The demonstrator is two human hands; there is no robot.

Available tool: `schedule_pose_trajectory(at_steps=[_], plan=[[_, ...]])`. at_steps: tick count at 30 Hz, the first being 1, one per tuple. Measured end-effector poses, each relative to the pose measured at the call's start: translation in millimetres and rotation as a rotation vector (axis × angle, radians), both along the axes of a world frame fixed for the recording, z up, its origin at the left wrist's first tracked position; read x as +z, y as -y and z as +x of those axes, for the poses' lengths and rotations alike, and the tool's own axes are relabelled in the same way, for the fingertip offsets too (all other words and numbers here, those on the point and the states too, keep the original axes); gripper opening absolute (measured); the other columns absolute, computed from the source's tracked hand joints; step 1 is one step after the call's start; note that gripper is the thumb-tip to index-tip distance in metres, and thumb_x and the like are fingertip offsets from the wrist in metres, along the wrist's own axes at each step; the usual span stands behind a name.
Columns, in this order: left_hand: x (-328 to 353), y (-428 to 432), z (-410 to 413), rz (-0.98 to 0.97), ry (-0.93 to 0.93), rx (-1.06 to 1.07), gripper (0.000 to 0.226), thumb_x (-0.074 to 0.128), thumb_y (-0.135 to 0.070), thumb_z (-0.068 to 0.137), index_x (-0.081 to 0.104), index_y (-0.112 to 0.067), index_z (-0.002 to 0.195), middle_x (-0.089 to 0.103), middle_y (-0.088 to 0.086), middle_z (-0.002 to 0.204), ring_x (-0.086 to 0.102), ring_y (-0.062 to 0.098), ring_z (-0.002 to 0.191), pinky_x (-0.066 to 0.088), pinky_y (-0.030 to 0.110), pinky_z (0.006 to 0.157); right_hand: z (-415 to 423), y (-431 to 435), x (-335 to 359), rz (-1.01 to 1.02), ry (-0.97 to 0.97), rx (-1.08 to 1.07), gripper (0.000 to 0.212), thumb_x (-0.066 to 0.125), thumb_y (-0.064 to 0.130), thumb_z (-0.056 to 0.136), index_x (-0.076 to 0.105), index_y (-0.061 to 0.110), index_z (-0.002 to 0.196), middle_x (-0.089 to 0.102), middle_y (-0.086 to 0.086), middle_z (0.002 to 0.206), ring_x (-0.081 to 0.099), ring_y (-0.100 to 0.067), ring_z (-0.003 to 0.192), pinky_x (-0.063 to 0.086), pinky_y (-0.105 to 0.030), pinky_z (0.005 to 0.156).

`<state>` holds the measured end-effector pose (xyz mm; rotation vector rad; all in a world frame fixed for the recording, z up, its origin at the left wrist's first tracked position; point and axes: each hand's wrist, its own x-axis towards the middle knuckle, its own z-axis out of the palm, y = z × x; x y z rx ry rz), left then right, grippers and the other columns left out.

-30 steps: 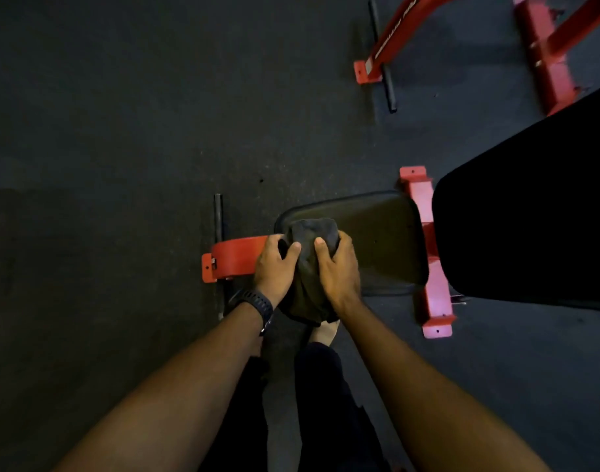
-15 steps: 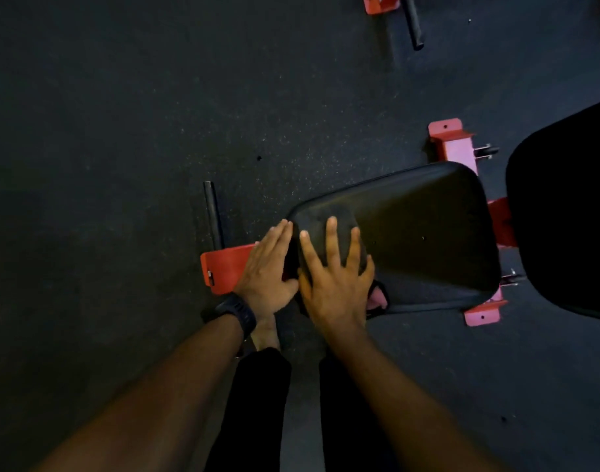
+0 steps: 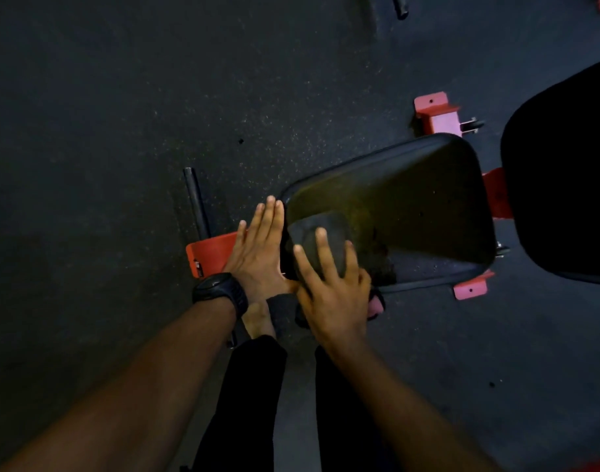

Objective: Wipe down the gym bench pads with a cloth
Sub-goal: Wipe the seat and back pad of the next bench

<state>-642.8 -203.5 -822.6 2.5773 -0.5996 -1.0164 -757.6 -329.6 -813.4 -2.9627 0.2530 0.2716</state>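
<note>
Right hand (image 3: 336, 298) flat, fingers straight and spread, pressing cloth (image 3: 336, 230) onto seat pad (image 3: 411, 199). Not gripping, just palm and fingers on top. Left hand (image 3: 257, 253) also flat and relaxed, fingers straight and together, laid along the pad's edge just left of the cloth, holding nothing. Watch (image 3: 220, 289) on left wrist. Cloth is folded small and sits under the right fingertips, at the pad corner nearest both hands.

Step, as judged: start of wiping this pad. Most of its surface lies beyond and to the right of the right hand and looks unwiped, though that is hard to tell in this light.

To do it well:
- keep the palm down so the cloth doesn't bunch or slip out from under the fingers
- push away from the body in overlapping strokes toward the far end
- left hand can brace the pad edge
- cover the rounded rim too

Back pad (image 3: 564, 182), far right of the right hand, is probably next. Red frame (image 3: 211, 253) sits under the left hand.
</note>
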Motion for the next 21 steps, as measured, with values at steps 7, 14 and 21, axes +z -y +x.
schedule_pose_trajectory(at_steps=[7,14,21], plan=[[6,1,10,-0.028,-0.026,-0.013,0.156,0.079,-0.073,0.051,-0.027,-0.016,0.151,-0.028,0.001,0.161,-0.023,0.017,0.149,-0.007,0.045,0.12,112,54,2,-0.049,-0.076,0.282,0.075,0.055,0.053,0.092,0.017,0.041,0.156,0.0,-0.002,0.168,0.015,-0.045,0.147,0.043,-0.06,0.095],[6,3,9,-0.089,-0.037,0.004,0.147,0.075,-0.074,0.059,-0.025,-0.019,0.152,-0.028,-0.001,0.161,-0.02,0.017,0.15,-0.002,0.046,0.123,28,29,13,0.027,-0.024,-0.264,0.085,0.069,0.047,0.084,0.023,0.041,0.154,0.004,-0.001,0.168,0.031,-0.042,0.137,0.046,-0.057,0.091],[10,0,15,-0.033,-0.034,-0.063,0.152,0.072,-0.076,0.051,-0.02,-0.013,0.154,-0.025,0.005,0.162,-0.021,0.017,0.149,-0.005,0.044,0.123,80,38,0,0.043,0.027,0.255,0.074,0.06,0.05,0.086,0.03,0.042,0.152,0.012,-0.001,0.166,0.027,-0.043,0.136,0.046,-0.054,0.089]])
